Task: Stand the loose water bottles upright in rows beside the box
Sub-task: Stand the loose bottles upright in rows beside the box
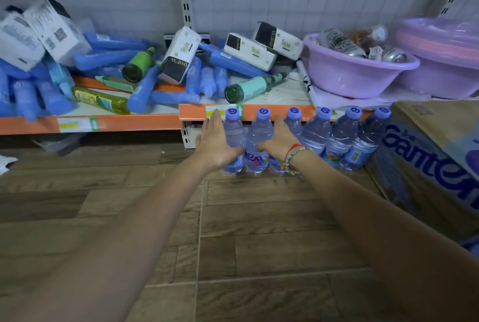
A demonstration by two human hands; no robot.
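Several clear water bottles with purple caps stand upright in one row on the wooden floor, running left from the cardboard box. My left hand lies flat against the left side of the leftmost bottle, fingers straight, thumb across its front. My right hand, with a beaded bracelet at the wrist, is flat on the right side of the second bottle and covers much of the third bottle. Neither hand is wrapped around a bottle. The last bottle touches the box.
Behind the row runs a low shelf with an orange edge, piled with blue tubes, green bottles and white tissue packs. Purple basins with cans sit at its right. Bare wooden floor stretches in front of the row.
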